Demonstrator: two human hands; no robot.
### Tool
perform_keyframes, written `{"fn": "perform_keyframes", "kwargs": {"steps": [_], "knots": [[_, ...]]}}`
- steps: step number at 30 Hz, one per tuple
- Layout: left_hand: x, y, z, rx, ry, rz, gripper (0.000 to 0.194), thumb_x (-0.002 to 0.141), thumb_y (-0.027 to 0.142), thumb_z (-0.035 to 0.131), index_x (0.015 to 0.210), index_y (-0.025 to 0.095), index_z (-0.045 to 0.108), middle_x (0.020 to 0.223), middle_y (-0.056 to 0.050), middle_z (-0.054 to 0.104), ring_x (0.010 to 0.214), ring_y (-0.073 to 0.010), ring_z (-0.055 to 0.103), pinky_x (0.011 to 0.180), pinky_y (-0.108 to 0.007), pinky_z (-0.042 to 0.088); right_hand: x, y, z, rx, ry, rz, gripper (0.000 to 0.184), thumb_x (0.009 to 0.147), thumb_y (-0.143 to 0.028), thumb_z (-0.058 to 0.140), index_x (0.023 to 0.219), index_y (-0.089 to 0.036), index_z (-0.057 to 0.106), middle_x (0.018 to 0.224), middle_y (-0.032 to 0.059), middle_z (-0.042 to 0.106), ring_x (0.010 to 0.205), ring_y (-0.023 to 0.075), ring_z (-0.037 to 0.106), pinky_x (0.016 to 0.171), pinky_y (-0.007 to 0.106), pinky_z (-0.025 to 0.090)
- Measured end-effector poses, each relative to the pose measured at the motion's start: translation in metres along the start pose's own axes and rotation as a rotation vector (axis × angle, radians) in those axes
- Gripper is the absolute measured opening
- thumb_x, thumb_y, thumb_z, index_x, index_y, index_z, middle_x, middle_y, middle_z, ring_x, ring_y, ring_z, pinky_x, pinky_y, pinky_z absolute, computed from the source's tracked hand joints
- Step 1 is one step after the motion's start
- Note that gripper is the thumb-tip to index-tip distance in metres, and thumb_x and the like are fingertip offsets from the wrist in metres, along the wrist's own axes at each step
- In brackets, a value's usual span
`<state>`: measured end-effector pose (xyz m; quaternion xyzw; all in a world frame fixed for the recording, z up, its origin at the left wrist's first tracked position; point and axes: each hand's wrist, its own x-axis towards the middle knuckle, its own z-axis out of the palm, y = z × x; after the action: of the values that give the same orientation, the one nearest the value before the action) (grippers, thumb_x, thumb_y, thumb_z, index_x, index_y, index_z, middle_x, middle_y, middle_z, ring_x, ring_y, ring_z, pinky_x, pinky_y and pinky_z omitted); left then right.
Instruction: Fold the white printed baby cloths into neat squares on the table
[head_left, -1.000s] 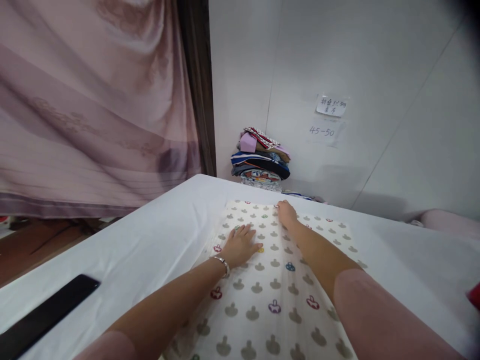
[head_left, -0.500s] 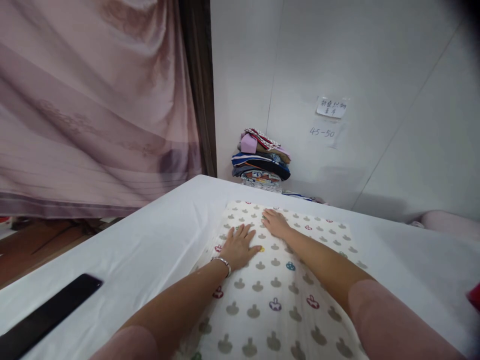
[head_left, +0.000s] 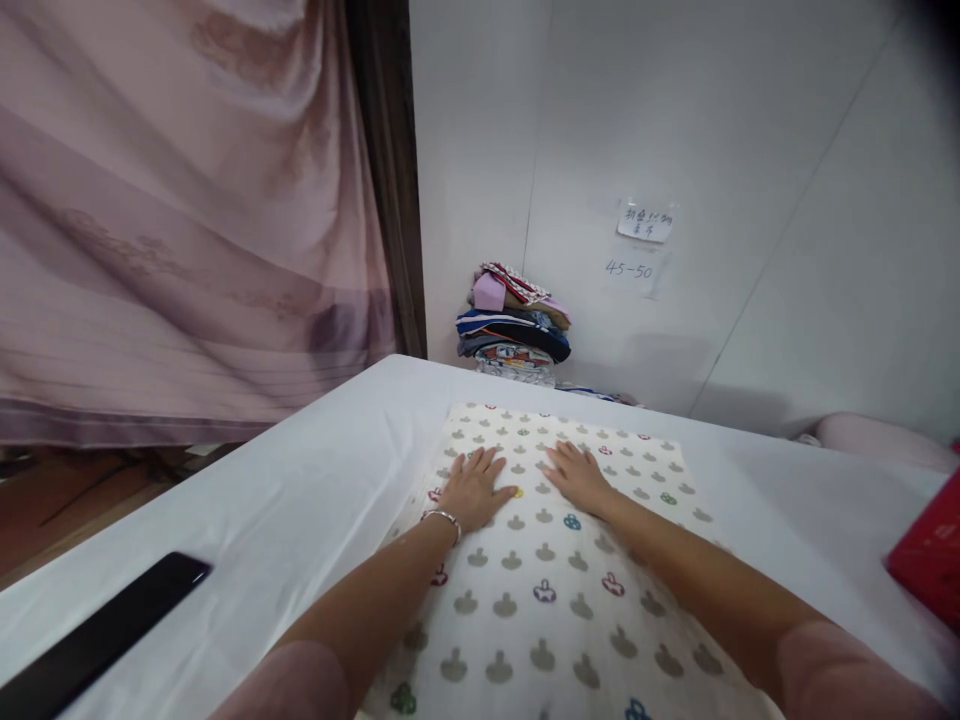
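A white cloth (head_left: pixel 547 550) printed with grey and coloured mushroom shapes lies spread over the white-covered table (head_left: pixel 322 500). Its far edge is fairly straight, while the near part runs out of the bottom of the view. My left hand (head_left: pixel 476 490) rests flat on the cloth's left side, fingers spread, a silver bracelet at the wrist. To the right of it, my right hand (head_left: pixel 581 478) also lies palm down on the fabric with its fingers stretched out. Neither hand grips anything.
A black phone-like slab (head_left: pixel 105 630) lies at the table's left. Behind the far edge rises a stack of folded fabrics (head_left: pixel 514 325) against the white wall (head_left: pixel 675 120). A pink curtain (head_left: pixel 187 220) hangs at left. A red object (head_left: pixel 934 545) stands at the right edge.
My right hand has slid across the cloth, toward me and to the right. My left hand stays nearly in place. The view has turned slightly right, showing more of the red object.
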<state>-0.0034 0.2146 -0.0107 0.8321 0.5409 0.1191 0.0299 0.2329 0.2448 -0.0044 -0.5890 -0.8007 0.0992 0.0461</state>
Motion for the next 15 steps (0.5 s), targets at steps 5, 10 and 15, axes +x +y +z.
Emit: {"fn": "perform_keyframes", "kwargs": {"steps": [5, 10, 15], "knots": [[0.002, 0.002, -0.004, 0.006, -0.023, -0.001, 0.06, 0.086, 0.06, 0.029, 0.132, 0.024, 0.043, 0.146, -0.008, 0.032, 0.135, -0.0281, 0.024, 0.107, -0.052, 0.018, -0.063, 0.039, -0.003, -0.008, 0.031, 0.136, 0.056, 0.092, -0.05, 0.021, 0.138, -0.022, 0.037, 0.15, 0.0079, 0.023, 0.138, 0.0261, 0.015, 0.108, 0.051, 0.015], [-0.011, 0.011, -0.013, 0.058, -0.006, -0.091, 0.052, 0.088, 0.048, 0.036, 0.131, 0.02, 0.046, 0.145, -0.011, 0.034, 0.135, -0.0296, 0.025, 0.107, -0.053, 0.017, -0.16, 0.073, 0.002, -0.011, 0.061, 0.164, 0.058, 0.091, -0.055, 0.021, 0.138, -0.026, 0.037, 0.15, 0.0056, 0.023, 0.138, 0.0254, 0.017, 0.108, 0.05, 0.018], [-0.06, 0.011, -0.042, -0.164, -0.154, -0.022, 0.044, 0.083, 0.046, 0.046, 0.119, 0.023, 0.057, 0.136, -0.008, 0.047, 0.127, -0.0251, 0.04, 0.103, -0.04, 0.032, -0.268, 0.106, 0.009, -0.03, 0.114, 0.223, 0.054, 0.089, -0.054, 0.028, 0.133, -0.028, 0.045, 0.146, 0.0055, 0.032, 0.135, 0.0259, 0.027, 0.105, 0.051, 0.027]]}}
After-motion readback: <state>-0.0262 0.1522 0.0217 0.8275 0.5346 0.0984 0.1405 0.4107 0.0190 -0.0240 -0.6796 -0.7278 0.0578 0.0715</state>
